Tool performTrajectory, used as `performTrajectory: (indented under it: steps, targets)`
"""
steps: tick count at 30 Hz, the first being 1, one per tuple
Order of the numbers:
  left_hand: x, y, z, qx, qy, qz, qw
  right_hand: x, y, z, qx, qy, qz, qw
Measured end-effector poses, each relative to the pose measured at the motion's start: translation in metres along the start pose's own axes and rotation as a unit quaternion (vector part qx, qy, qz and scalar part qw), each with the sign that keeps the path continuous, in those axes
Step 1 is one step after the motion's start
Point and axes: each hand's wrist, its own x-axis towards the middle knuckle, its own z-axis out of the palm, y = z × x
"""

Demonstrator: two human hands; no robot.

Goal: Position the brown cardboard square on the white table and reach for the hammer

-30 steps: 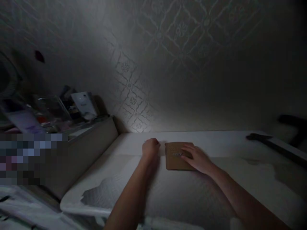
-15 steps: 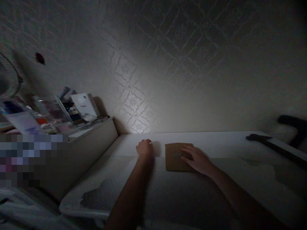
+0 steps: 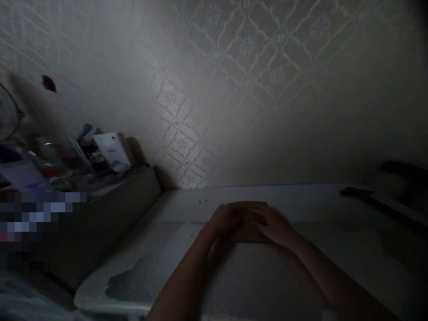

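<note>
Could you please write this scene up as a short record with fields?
Left hand: at the left side of the brown flat item, grip unclear
Right hand: on the item's right part, open
Surface: pale table
Left background: white box, part of a fan
Backdrop: patterned wall
Light: dim

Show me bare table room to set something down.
Right: between the right hand and the long dark object. Left: between the left hand and the cabinet, though small dark specks show there. Crowded: the brown pad, both hands at it; the cabinet's top, with its white box.
</note>
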Motion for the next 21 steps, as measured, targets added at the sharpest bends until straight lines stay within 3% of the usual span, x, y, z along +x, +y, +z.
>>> performTrajectory:
  steps: [7,10,13,16,19,21]
  targets:
    - [0.0,0.001,0.001,-0.014,0.015,-0.002,1.0,0.0,0.004,0.002,0.007,0.008,-0.01,1.0]
    - [0.002,0.0,-0.002,-0.037,0.051,-0.008,0.998,0.001,0.004,0.002,0.001,0.0,-0.009,1.0]
    - [0.003,-0.01,-0.007,-0.024,0.112,-0.08,0.99,0.001,0.004,0.002,-0.005,-0.003,-0.002,1.0]
    - [0.002,-0.027,-0.013,0.033,0.171,-0.202,0.964,0.0,0.005,0.003,-0.005,0.001,0.008,1.0]
    - [-0.001,-0.045,-0.015,0.075,0.187,-0.306,0.93,0.0,0.007,0.004,-0.003,0.0,0.008,1.0]
    - [-0.002,-0.055,-0.014,0.081,0.178,-0.341,0.919,0.0,0.007,0.004,-0.003,0.0,0.008,1.0]
